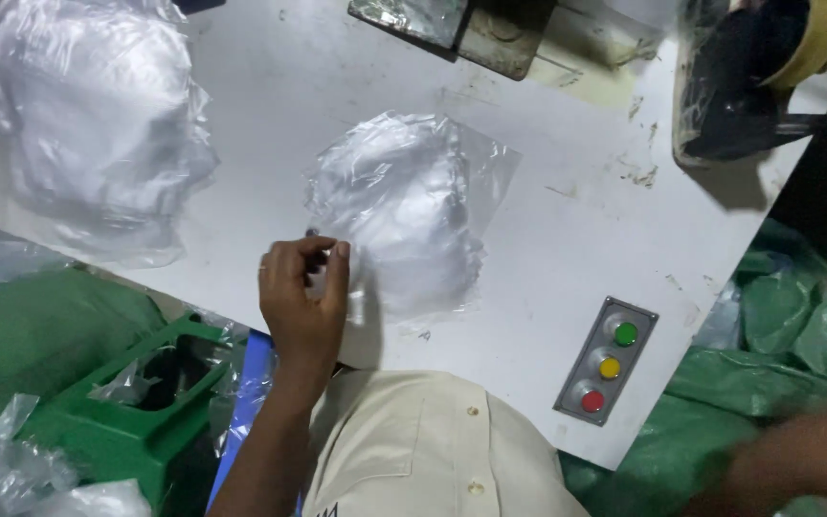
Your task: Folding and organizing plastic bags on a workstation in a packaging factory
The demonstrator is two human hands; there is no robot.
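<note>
A clear plastic bag (413,206) with something white inside lies in the middle of the white table (567,239). My left hand (303,297) is at the bag's near left edge, with fingers pinched on the plastic there. My right hand (806,455) is off the table at the lower right, over green sacks. It is blurred, so I cannot tell whether it holds anything. My cream shirt (423,450) fills the bottom middle.
A heap of clear filled bags (98,124) sits at the table's left end. A grey panel with green, yellow and red buttons (610,362) is set into the near right edge. Dark equipment (748,77) stands top right. A green plastic stool (136,402) and green sacks (777,335) flank the table.
</note>
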